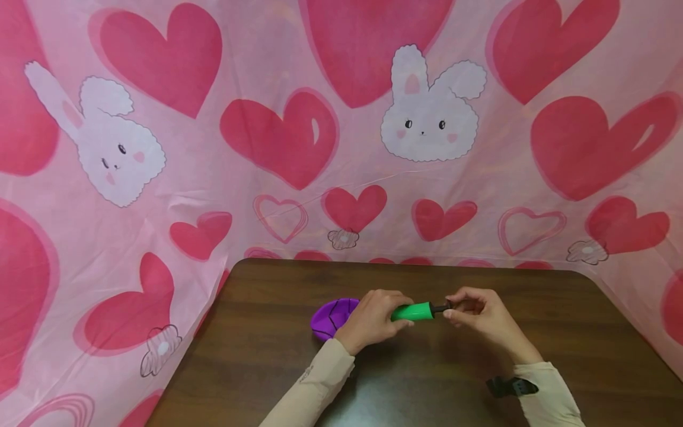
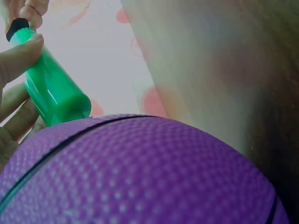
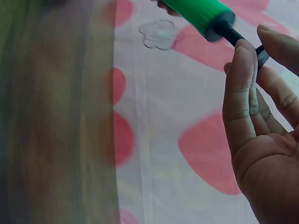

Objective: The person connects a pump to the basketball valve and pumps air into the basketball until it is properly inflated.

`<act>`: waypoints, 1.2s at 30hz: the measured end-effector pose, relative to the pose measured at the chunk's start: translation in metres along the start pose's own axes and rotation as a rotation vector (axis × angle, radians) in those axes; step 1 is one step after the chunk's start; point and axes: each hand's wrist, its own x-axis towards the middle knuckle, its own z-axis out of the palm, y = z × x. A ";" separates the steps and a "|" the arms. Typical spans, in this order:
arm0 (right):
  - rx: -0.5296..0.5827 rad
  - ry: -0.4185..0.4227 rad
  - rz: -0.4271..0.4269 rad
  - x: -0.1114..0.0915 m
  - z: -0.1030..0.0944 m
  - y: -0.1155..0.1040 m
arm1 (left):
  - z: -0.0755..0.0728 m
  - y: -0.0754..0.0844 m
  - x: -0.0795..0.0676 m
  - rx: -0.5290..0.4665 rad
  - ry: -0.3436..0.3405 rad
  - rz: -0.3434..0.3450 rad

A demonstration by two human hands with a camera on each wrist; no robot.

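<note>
My left hand (image 1: 373, 318) grips a green hand pump (image 1: 418, 312), its thumb and fingers around the barrel. The pump lies nearly level above the table and points right. At its right end, my right hand (image 1: 482, 315) pinches the black handle (image 3: 261, 56) between thumb and fingers. A short length of dark rod (image 3: 229, 33) shows between barrel and handle. Left of the pump is a purple ball (image 1: 326, 320) with black lines, its top sunken in. The left hand partly covers the ball. Its pebbled surface (image 2: 154, 172) fills the lower left wrist view. Whether pump and ball are joined is hidden.
A dark brown wooden table (image 1: 256, 367) lies under both hands. Behind it and to the left hangs a pink cloth (image 1: 363, 154) with hearts and rabbits. A black strapped device (image 1: 511, 386) sits at the right wrist.
</note>
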 end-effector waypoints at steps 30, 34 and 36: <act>-0.017 0.006 -0.007 -0.006 -0.023 -0.011 | 0.001 -0.003 -0.001 -0.105 0.001 -0.026; 0.040 0.028 -0.047 -0.010 -0.039 -0.015 | 0.001 -0.004 -0.002 -0.113 -0.004 -0.038; 0.067 0.052 -0.058 -0.012 -0.046 -0.017 | 0.000 -0.005 -0.003 -0.120 -0.002 -0.041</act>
